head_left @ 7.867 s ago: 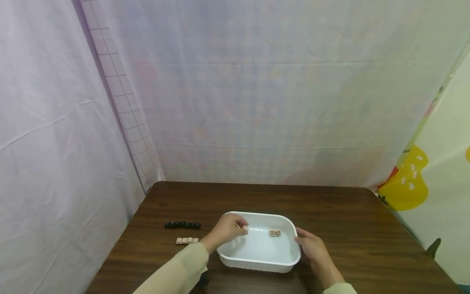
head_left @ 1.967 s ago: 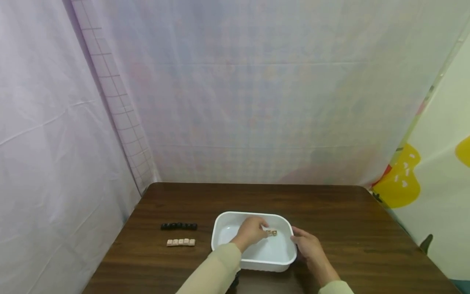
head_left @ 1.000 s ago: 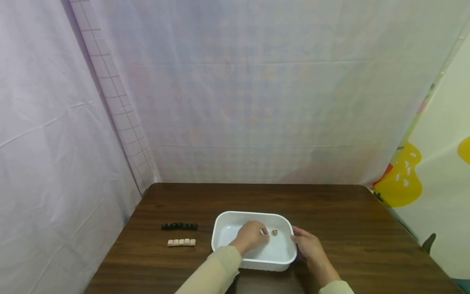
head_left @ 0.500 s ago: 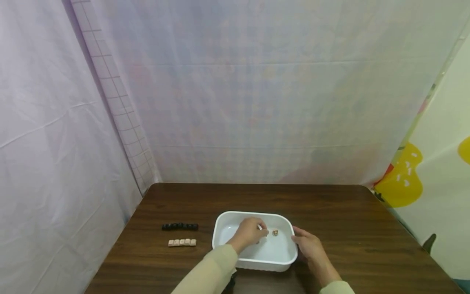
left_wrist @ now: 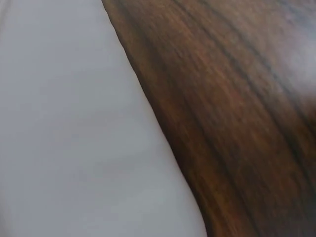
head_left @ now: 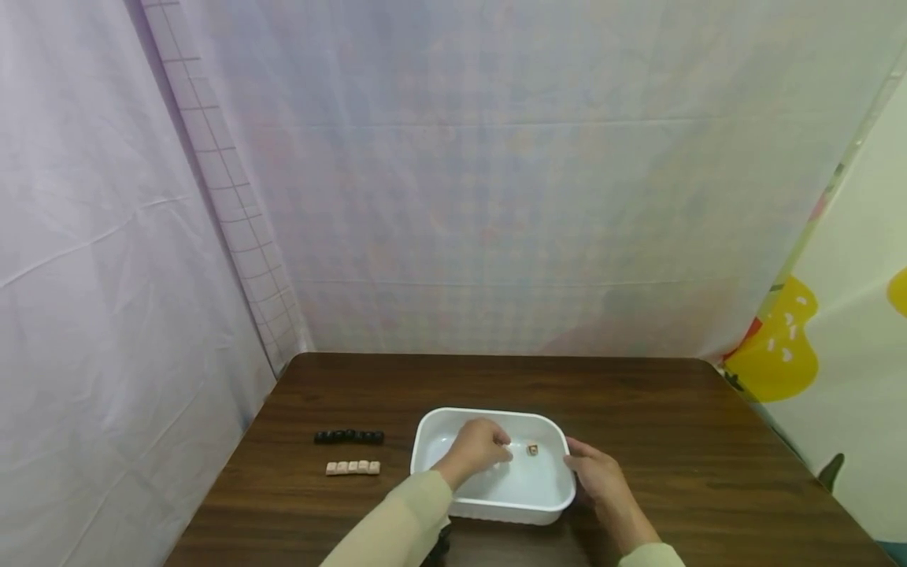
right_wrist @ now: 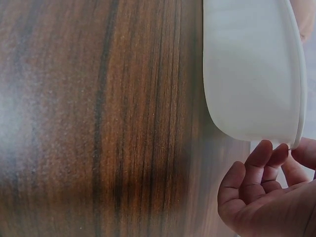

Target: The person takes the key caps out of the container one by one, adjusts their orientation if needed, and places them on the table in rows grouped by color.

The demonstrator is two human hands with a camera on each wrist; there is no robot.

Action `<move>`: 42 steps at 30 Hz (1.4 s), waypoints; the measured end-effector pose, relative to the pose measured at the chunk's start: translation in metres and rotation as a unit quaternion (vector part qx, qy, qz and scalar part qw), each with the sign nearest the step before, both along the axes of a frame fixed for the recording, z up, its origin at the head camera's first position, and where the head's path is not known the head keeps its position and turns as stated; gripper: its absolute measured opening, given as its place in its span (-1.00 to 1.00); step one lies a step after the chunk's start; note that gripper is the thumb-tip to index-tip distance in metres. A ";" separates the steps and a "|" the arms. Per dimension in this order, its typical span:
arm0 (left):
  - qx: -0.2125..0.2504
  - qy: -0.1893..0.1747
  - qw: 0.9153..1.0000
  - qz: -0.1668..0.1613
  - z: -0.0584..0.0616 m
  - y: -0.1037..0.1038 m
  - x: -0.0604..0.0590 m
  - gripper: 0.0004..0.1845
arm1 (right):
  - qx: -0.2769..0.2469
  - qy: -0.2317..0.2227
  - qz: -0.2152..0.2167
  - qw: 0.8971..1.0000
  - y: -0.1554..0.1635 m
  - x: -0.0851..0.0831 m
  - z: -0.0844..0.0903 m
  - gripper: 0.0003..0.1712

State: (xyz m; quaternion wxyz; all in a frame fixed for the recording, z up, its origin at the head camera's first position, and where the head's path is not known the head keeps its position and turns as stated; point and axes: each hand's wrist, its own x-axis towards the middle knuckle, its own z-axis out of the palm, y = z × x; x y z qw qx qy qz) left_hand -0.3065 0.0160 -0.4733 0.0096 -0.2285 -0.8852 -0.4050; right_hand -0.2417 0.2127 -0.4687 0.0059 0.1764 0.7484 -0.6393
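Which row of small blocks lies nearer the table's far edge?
The black row: it lies beyond the tan row, both left of the white tub.

Tray stands at centre front of the table; its raised walls bar any low sideways entry, so access is from above. Left hand fills its 9 o'clock half. Right hand blocks the 3 o'clock rim. Black row and tan row obstruct 9 o'clock. Bare tabletop lies at 12 and 3 o'clock.
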 end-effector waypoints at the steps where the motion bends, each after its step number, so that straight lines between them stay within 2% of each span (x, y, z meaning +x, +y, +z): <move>1: -0.001 0.003 1.000 -0.004 0.002 -0.001 0.001 -0.81 | -0.001 0.000 0.001 1.000 0.000 0.000 0.000 -0.46; 5: 0.005 0.007 1.000 -0.021 0.007 -0.008 0.003 -0.83 | 0.010 0.006 0.007 1.000 0.000 0.000 -0.001 -0.46; 15: 0.021 0.001 0.999 -0.025 0.012 -0.026 0.003 -0.81 | 0.008 -0.004 0.003 1.000 0.001 -0.002 0.000 -0.47; 20: 0.026 -0.016 0.999 -0.020 0.019 -0.036 0.007 -0.81 | 0.011 0.000 0.000 1.000 0.001 -0.001 -0.001 -0.47; 24: 0.028 -0.011 0.999 -0.018 0.023 -0.046 0.009 -0.84 | 0.002 0.003 -0.001 1.000 0.002 -0.001 -0.003 -0.46; 28: 0.037 0.002 0.999 -0.018 0.025 -0.056 0.010 -0.87 | -0.003 0.003 -0.002 1.000 0.002 -0.002 -0.003 -0.46; 34: 0.055 -0.011 0.998 -0.019 0.028 -0.072 0.013 -0.86 | 0.002 0.001 -0.001 1.000 0.002 -0.002 -0.003 -0.46; 42: 0.065 -0.023 0.998 -0.001 0.029 -0.097 0.015 -0.82 | 0.008 -0.005 -0.001 1.000 0.002 -0.002 -0.001 -0.46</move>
